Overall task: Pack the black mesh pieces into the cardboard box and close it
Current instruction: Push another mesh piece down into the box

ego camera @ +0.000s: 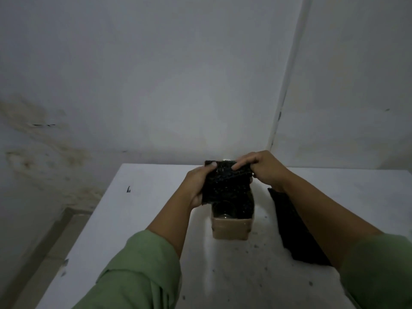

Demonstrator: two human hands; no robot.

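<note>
Above the unmarked cardboard box [230,227], both hands, left hand [197,186] and right hand [260,169], grip one black mesh piece [225,186]

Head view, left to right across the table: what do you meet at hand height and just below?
Left hand → mesh piece gripped by both hands over the box → right hand → mesh stack lying on the table.

The person wore a light green top. Its loose, wrinkly sleeves [142,270] were pushed up, so both forearms were bare. Both hands were bare too.
</note>
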